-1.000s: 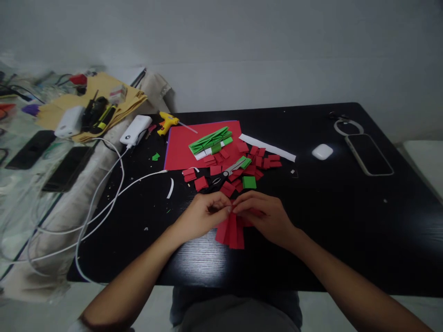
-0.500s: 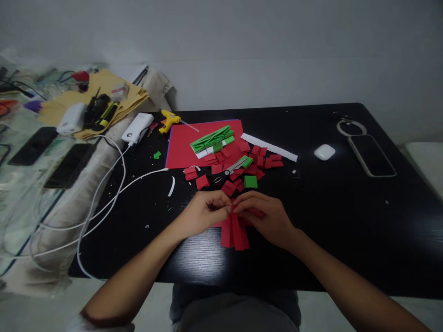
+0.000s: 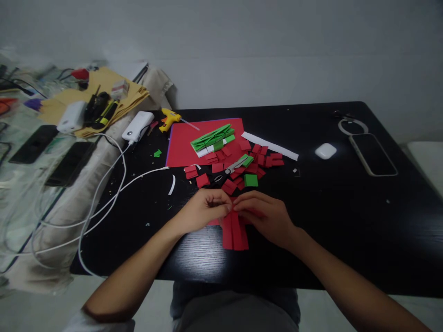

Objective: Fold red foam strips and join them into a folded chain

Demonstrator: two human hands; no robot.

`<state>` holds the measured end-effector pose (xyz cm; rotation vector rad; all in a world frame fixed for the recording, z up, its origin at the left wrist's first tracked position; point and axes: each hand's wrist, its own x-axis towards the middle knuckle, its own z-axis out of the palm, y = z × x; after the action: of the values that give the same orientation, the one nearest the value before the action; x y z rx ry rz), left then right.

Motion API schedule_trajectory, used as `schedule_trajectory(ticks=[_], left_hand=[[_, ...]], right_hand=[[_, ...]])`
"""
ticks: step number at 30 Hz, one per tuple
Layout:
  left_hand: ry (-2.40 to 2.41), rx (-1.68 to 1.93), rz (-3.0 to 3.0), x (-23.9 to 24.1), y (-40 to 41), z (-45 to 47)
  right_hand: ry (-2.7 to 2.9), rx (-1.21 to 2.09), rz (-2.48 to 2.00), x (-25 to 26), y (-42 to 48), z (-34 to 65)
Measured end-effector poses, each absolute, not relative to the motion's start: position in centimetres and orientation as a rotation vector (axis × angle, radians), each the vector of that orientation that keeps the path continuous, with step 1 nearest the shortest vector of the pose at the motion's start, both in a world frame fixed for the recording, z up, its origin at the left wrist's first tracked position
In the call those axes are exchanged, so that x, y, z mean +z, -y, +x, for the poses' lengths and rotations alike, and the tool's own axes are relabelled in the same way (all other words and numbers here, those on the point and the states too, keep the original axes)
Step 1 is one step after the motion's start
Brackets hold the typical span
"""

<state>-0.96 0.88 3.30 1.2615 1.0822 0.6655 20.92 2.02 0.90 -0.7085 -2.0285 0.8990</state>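
In the head view, a black table [image 3: 346, 230] stands before a pale grey wall [image 3: 277, 69], with a cluttered, plastic-covered surface [image 3: 17, 189] at its left. A small white case [image 3: 326, 151] sits closed near a phone [image 3: 373, 154]. Left hand [image 3: 204, 210] and right hand [image 3: 266, 214], fingertips nearly meeting, both pinch pleated red paper [image 3: 235, 235] nearer the person than the scissors [image 3: 227, 171].

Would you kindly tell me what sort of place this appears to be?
It looks like an indoor craft workspace, perhaps at home, judging by the red paper being held, the scissors and the yellow glue gun on the black table.
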Motion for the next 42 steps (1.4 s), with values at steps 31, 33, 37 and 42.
schedule_trajectory(ticks=[31,33,37,42], left_hand=[[-0.944,0.777,1.956,3.6,-0.3,-1.7],[-0.88,0.694,2.1,3.8,-0.3,-1.8],[-0.88,0.701,2.186,3.7,-0.3,-1.9],[-0.911,0.748,2.159,3.4,-0.2,-1.9]], right_hand=[[1.27,1.867,-1.006,1.1,-2.2,20.4],[1.277,1.867,-1.035,1.0,-2.2,20.4],[1.286,1.864,-1.037,1.0,-2.2,20.4],[1.292,1.88,-1.015,1.1,-2.3,20.4]])
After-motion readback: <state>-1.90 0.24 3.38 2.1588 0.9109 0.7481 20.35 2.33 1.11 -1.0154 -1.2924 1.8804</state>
